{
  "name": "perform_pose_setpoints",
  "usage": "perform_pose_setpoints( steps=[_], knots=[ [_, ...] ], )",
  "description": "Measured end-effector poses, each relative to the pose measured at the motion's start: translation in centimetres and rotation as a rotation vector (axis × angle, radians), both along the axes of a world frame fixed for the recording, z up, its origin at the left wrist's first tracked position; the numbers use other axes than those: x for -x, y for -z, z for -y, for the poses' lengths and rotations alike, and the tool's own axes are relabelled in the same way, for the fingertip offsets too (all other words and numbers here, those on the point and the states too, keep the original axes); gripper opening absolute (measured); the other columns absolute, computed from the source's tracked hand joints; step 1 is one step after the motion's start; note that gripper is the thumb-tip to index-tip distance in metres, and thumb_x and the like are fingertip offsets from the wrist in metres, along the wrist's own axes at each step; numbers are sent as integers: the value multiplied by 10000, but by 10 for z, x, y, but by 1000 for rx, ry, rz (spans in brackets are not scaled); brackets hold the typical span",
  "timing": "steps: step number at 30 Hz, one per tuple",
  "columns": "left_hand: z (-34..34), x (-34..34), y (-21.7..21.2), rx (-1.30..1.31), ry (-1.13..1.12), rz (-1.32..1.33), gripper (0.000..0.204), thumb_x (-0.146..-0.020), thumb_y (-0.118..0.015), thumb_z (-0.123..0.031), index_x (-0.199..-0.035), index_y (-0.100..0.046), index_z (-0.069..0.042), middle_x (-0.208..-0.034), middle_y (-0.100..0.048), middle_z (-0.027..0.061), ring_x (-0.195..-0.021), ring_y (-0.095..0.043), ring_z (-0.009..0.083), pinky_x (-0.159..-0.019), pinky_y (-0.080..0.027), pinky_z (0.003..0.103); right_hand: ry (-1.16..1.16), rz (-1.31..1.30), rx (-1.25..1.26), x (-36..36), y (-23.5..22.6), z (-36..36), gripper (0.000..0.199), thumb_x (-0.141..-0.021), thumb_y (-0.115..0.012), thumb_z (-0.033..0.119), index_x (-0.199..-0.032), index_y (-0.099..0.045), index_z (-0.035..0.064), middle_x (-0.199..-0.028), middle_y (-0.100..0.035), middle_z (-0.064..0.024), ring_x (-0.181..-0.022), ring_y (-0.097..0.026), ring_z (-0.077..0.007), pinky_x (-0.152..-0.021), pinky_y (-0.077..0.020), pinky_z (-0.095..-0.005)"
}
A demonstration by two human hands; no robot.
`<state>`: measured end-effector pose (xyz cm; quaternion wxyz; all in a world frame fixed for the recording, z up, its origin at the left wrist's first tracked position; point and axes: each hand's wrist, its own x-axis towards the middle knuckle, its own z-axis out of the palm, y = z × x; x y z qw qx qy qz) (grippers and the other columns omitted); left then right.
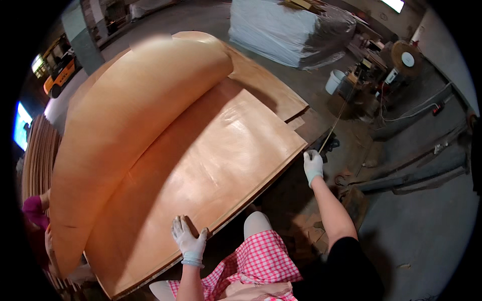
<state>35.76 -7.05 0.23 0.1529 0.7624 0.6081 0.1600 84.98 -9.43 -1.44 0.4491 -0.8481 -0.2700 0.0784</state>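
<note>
My left hand [190,243], in a whitish glove, lies on the near edge of a large, shiny tan wood veneer sheet [226,155], fingers spread. Beyond the sheet's right corner, my right hand [314,165], gloved too, is closed in a pinch on a thin yellowish strip [329,133]. The strip stretches up and away toward a machine with a roll [404,59]. Over the left of the stack, another big veneer sheet [135,95] is lifted and curled, shading the sheet below. A co-worker's hand [48,241] is at its near left end.
More sheets [271,90] stick out behind the stack. At the back stands a plastic-wrapped pile [281,30], with a white bucket [335,81] to its right. Metal bars [401,178] lie at the right. An orange forklift [61,75] is far left, above stacked veneer [40,155].
</note>
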Motion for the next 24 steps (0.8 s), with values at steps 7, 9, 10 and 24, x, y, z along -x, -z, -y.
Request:
perform_pose_setpoints(
  steps=[7, 9, 10, 24],
  knots=[
    [45, -20, -65, -189, 187, 439, 361, -739, -811, -224, -1002, -635, -50, -944, -637, 150, -922, -610, 329, -820, -489, 411, -734, -199, -163, 213, -77, 41, 64, -880, -609, 59, -900, -596, -1, -837, -624, -119, -799, -603, -195, -752, -486, -328],
    [60, -26, -85, -115, 186, 576, 363, -712, -831, -210, -972, -641, -45, -934, -643, 139, -822, -626, 332, -739, -516, 400, -926, -423, -295, 266, -99, 58, 132, -888, -583, 50, -1011, -591, 2, -826, -588, -26, -769, -554, -118, -744, -458, -252],
    [67, -16, -92, -180, 185, 599, 349, -711, -826, -189, -967, -639, -44, -929, -648, 139, -814, -633, 331, -736, -523, 398, -1011, -554, -112, 287, -120, 66, 206, -895, -594, 81, -1082, -583, -6, -849, -594, -39, -794, -558, -123, -779, -461, -262],
    [123, 72, -60, 312, -264, 1599, 161, -887, -651, -49, -1033, -612, 8, -945, -634, 29, -845, -588, 88, -785, -506, 250, -1215, -832, -140, 450, -132, 88, 298, -935, -640, 171, -1156, -574, -17, -1377, -503, -235, -1240, -514, -282, -1040, -405, -372]
  ],
)
